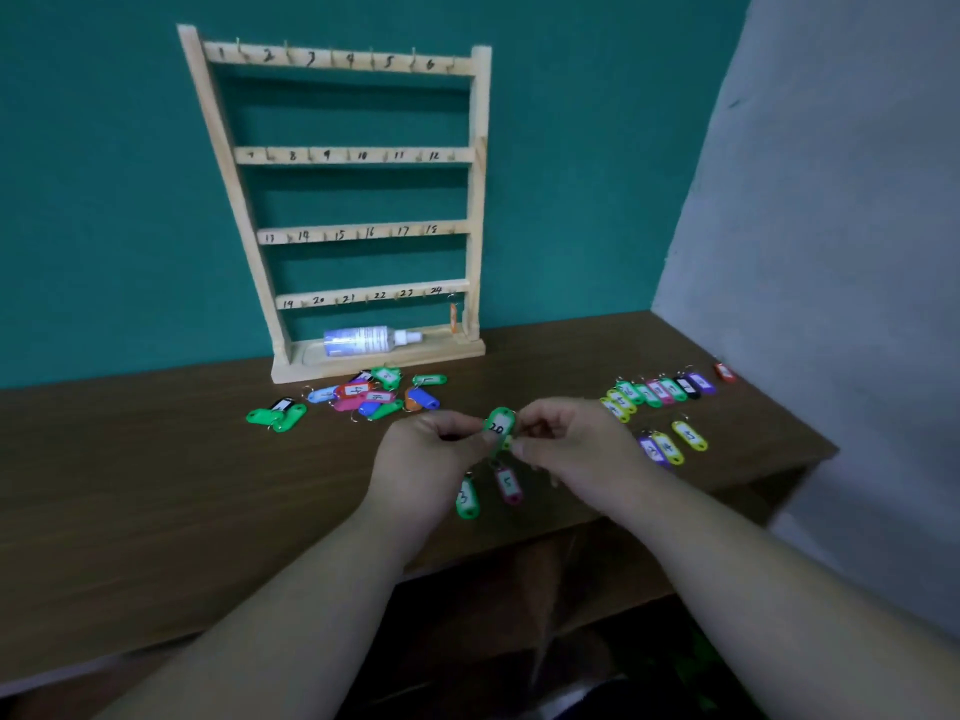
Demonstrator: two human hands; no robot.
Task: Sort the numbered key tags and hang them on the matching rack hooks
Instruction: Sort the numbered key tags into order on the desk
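Pinching green tag 20 upright between left grip and right grip; probably needing carrying up-left to hook 20 by the bench's back edge, nearer the left grip.

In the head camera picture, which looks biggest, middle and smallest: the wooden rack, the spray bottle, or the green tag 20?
1. wooden rack
2. spray bottle
3. green tag 20, smallest even though it is nearest the camera

Rack upright behind tag pile; tag row to its right on table.
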